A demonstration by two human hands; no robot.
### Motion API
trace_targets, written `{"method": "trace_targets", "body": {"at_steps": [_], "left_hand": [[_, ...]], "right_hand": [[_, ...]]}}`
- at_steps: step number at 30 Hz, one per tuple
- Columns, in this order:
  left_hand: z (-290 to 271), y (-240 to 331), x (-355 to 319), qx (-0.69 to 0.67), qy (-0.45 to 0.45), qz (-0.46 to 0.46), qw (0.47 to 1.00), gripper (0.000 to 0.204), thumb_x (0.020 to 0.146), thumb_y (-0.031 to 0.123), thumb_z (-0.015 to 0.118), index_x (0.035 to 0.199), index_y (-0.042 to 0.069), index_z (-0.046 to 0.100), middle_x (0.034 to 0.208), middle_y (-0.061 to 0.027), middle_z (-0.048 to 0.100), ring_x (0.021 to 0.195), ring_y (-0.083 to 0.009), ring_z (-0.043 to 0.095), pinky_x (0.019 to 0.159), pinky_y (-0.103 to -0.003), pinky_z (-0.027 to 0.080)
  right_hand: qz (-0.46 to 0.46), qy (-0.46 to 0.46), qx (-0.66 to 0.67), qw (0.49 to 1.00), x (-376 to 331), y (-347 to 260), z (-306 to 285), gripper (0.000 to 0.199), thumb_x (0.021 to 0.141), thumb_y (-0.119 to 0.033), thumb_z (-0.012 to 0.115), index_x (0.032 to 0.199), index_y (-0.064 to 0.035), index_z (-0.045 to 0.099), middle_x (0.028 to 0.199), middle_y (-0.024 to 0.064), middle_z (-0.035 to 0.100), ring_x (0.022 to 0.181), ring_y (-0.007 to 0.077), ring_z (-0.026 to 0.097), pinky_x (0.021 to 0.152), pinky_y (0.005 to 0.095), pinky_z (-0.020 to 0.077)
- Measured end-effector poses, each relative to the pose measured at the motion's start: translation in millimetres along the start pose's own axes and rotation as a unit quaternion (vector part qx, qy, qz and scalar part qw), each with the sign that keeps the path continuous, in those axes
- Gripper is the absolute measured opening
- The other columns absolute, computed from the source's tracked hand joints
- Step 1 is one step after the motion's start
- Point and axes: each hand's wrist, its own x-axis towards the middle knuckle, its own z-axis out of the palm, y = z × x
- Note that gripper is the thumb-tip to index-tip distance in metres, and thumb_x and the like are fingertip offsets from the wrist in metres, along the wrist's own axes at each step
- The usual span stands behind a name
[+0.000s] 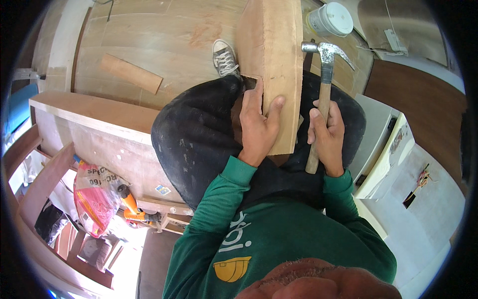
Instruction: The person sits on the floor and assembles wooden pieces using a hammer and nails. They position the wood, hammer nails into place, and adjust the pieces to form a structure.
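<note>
A long wooden board assembly (281, 65) stands on edge between my legs and runs away from me toward the top of the head view. My left hand (261, 122) grips its near end, thumb on the narrow edge and fingers along the left face, beside a rectangular cutout (250, 82). In my right hand (327, 134) is a claw hammer (325, 82), held by its wooden handle. The metal head points up and away, apart from the board's right side. Part of the board's lower side is hidden by my hand and legs.
A loose wood strip (131, 73) lies on the tiled floor. A lidded white bucket (331, 20) stands far right. To the left are a wooden frame (99, 117), a red-and-white sack (94, 199) and an orange power drill (134, 209). A white cabinet-like panel (423, 184) is at right.
</note>
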Motion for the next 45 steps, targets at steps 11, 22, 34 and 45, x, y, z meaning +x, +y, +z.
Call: {"method": "trace_targets", "body": {"at_steps": [11, 22, 34, 45], "left_hand": [[3.0, 4.7, -2.4, 0.023, 0.037, 0.042, 0.998, 0.06, 0.103, 0.025, 0.076, 0.146, -0.011, 0.057, 0.111, -0.0243, 0.064, 0.105, -0.0383, 0.068, 0.092, -0.044, 0.055], [3.6, 4.8, -2.5, 0.024, 0.037, 0.025, 0.999, 0.058, 0.104, 0.027, 0.075, 0.144, -0.011, 0.059, 0.113, -0.0244, 0.065, 0.106, -0.0391, 0.068, 0.093, -0.045, 0.055], [0.8, 6.1, -3.0, 0.024, 0.03, 0.013, 0.999, 0.058, 0.103, 0.026, 0.076, 0.145, -0.011, 0.059, 0.112, -0.0241, 0.066, 0.104, -0.0391, 0.069, 0.092, -0.044, 0.055], [1.7, 5.0, -1.8, 0.013, 0.039, 0.029, 0.999, 0.061, 0.102, 0.026, 0.076, 0.147, -0.011, 0.058, 0.112, -0.0255, 0.066, 0.105, -0.041, 0.069, 0.091, -0.045, 0.056]], "right_hand": [[-0.26, 0.002, -0.388, 0.884, -46.5, -36.8, -15.6, 0.054, 0.112, -0.018, 0.062, 0.161, 0.0004, 0.047, 0.141, 0.0281, 0.068, 0.124, 0.0407, 0.072, 0.105, 0.0458, 0.056], [-0.166, -0.089, -0.425, 0.885, -49.3, -43.9, -17.3, 0.064, 0.11, -0.013, 0.062, 0.169, -0.0043, 0.038, 0.152, 0.0291, 0.06, 0.135, 0.0436, 0.065, 0.111, 0.0447, 0.0529], [-0.181, -0.091, -0.4, 0.894, -47.5, -36.9, -9.9, 0.063, 0.111, -0.014, 0.061, 0.168, -0.0008, 0.037, 0.154, 0.0313, 0.058, 0.136, 0.0452, 0.064, 0.112, 0.0452, 0.0527], [-0.215, -0.069, -0.393, 0.892, -49.7, -37.9, -4.7, 0.062, 0.111, -0.011, 0.058, 0.168, -0.0033, 0.037, 0.156, 0.0294, 0.056, 0.136, 0.0461, 0.062, 0.111, 0.0477, 0.0531]]}}
